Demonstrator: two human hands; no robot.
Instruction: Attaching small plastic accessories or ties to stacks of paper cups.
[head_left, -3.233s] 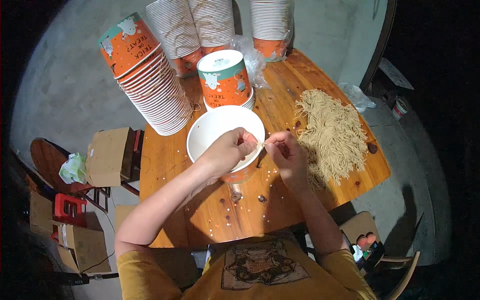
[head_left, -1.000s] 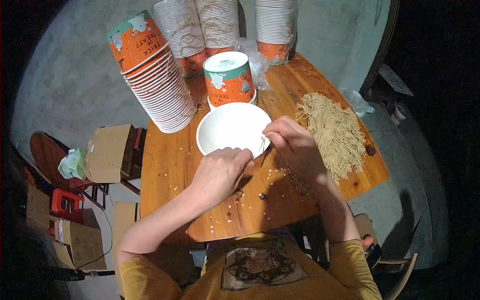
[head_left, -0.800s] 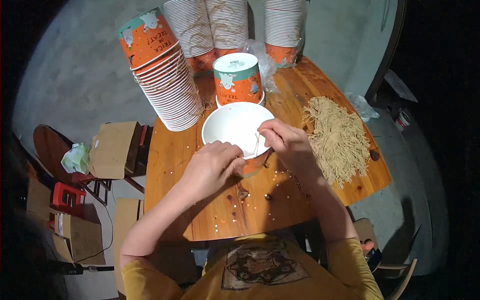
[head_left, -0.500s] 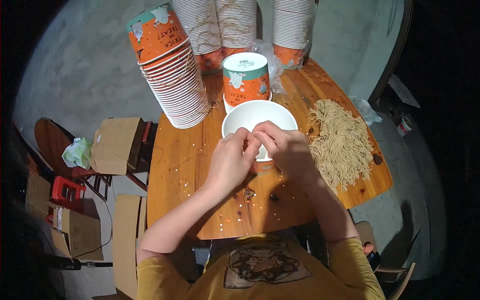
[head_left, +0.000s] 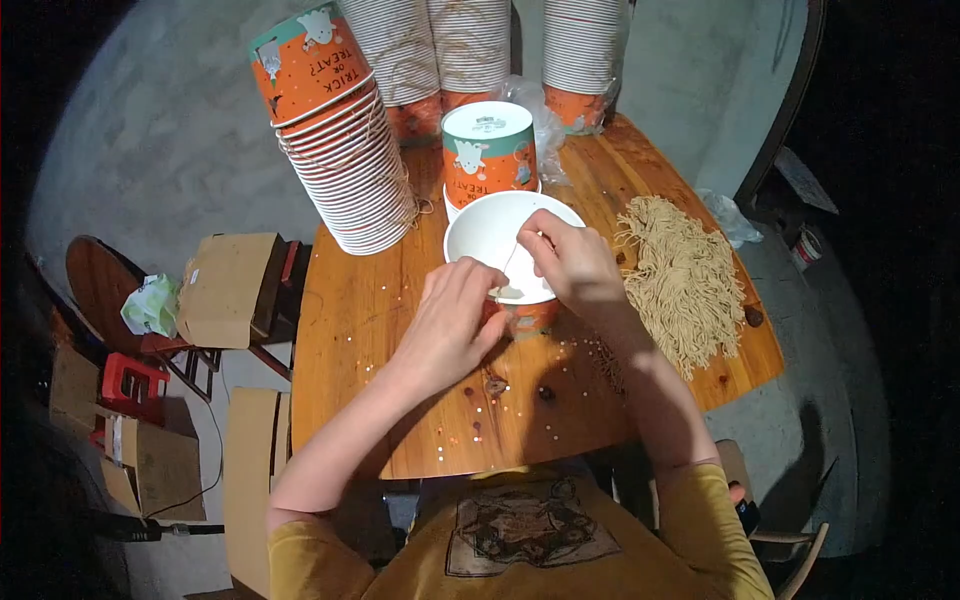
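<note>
An orange paper bucket with a white inside [head_left: 487, 232] stands mouth up on the table in front of me. At the near left of its rim is my left hand [head_left: 445, 322], its fingers closed on the rim, with a bit of cord by the fingertips. Over the bucket's mouth my right hand [head_left: 577, 262] pinches a thin cord [head_left: 509, 262], which runs taut down toward my left fingertips. How the cord passes through the bucket's wall is hidden by my fingers. Right of the bucket lies a heap of tan cords [head_left: 685, 285].
Behind the bucket stand upside-down orange paper buckets [head_left: 488, 160]. A tall leaning stack of buckets [head_left: 345, 165] rises at the left, with more stacks [head_left: 470, 50] at the back. Small white dots are scattered over the wooden table [head_left: 350, 400]. Cardboard boxes [head_left: 228, 290] sit left of it.
My hands, together over the near rim before, have come apart. The right one has gone up and right with the cord; the left one has shifted slightly down and left.
</note>
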